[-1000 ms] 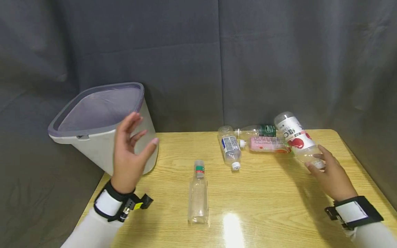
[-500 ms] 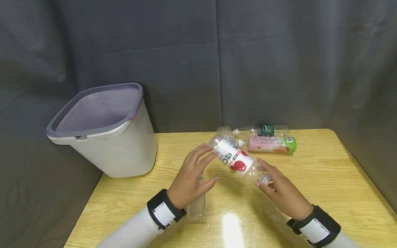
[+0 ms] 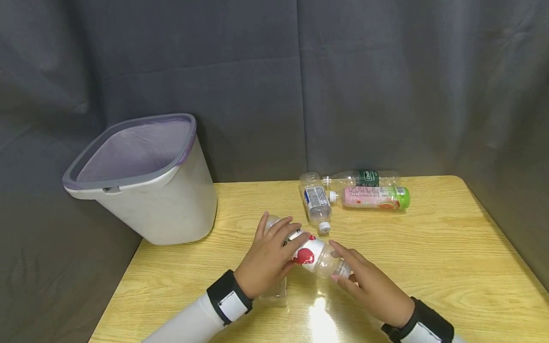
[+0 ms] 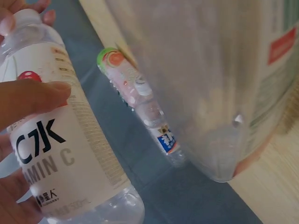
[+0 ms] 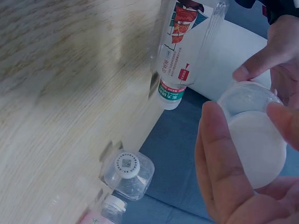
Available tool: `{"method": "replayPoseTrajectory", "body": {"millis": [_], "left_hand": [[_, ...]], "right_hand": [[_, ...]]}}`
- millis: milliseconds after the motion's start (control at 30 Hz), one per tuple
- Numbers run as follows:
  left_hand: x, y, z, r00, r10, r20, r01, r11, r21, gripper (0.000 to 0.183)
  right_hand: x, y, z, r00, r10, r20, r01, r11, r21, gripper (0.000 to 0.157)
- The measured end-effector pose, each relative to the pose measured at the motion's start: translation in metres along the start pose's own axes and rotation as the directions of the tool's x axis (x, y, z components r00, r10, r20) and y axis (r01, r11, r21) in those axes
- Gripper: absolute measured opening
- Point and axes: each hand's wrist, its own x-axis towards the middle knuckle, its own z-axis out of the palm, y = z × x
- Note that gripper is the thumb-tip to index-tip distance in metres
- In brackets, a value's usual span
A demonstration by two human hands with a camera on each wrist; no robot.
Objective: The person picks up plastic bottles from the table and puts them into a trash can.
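Observation:
Both hands are on a clear plastic bottle (image 3: 315, 255) with a white label and red fruit print, tilted above the table. My left hand (image 3: 266, 257) grips it round the label; in the left wrist view the thumb (image 4: 37, 98) lies across the lettering. At the cap end, my right hand (image 3: 369, 286) holds the bottle between thumb and fingers, and the white cap (image 5: 257, 147) faces the right wrist view. Behind the left hand, partly hidden, is another clear bottle (image 3: 276, 297), whose green-banded cap (image 5: 171, 95) shows in the right wrist view.
A grey-white bin (image 3: 180, 209) with a purple liner stands left. At the back of the wooden table (image 3: 442, 238) lie a clear bottle with a white cap (image 3: 317, 202), a pink-labelled bottle (image 3: 371, 197) and a green-labelled bottle (image 3: 347, 179). A dark curtain (image 3: 240, 119) hangs behind.
The right hand has brought the fruit-print bottle from the right side to the middle front. The left hand has come over from beside the bin and taken hold of its body.

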Motion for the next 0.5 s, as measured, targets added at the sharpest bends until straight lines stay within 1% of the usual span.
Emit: {"method": "replayPoseTrajectory", "body": {"millis": [100,200,333,400,500], "left_hand": [[-0.003,-0.002,0.003,1.0,0.001,0.01,-0.001,1.0,0.009,0.08],[-0.005,-0.005,0.003,1.0,-0.004,0.008,0.004,1.0,0.007,0.083],[-0.006,-0.013,-0.002,1.0,-0.018,-0.021,0.018,1.0,-0.002,0.084],[-0.006,-0.018,-0.008,0.998,-0.029,-0.05,0.029,1.0,0.005,0.083],[-0.004,-0.028,-0.022,0.993,-0.057,-0.106,0.061,0.997,0.036,0.081]], "right_hand": [[0.001,-0.003,0.001,1.0,-0.013,0.009,0.013,1.0,-0.009,0.063],[0.005,-0.006,0.001,0.999,-0.046,0.006,0.046,0.999,-0.027,0.063],[0.012,-0.009,-0.002,0.997,-0.077,-0.018,0.077,0.996,-0.034,0.065],[0.017,-0.011,-0.004,0.998,-0.06,-0.018,0.06,0.998,-0.016,0.068],[0.025,-0.014,-0.008,1.0,-0.002,-0.016,0.002,1.0,0.017,0.072]]}}
